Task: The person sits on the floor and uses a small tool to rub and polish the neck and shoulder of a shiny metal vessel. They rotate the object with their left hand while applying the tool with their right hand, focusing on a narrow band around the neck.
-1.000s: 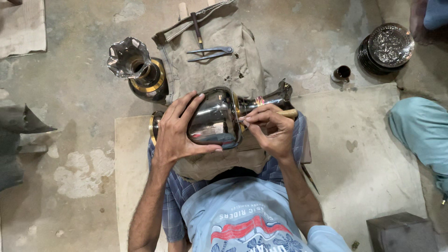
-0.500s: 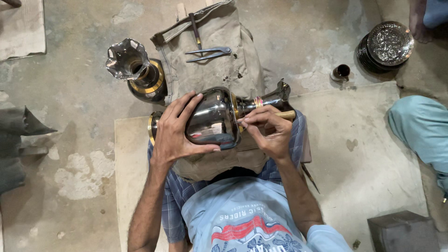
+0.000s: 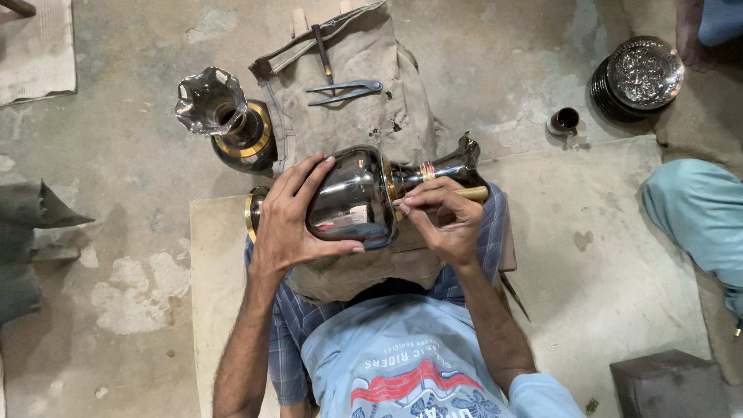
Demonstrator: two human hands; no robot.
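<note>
Dark vase (image 3: pixel 360 197) lies sideways on canvas pad (image 3: pixel 364 70) over the lap, frame centre. Left hand (image 3: pixel 290 217) spread, gripping its belly; right hand (image 3: pixel 445 217) pinches tool (image 3: pixel 474 193) at the neck. Second vase (image 3: pixel 224 116) at 10 o'clock, plates (image 3: pixel 638 73) at 2.
</note>
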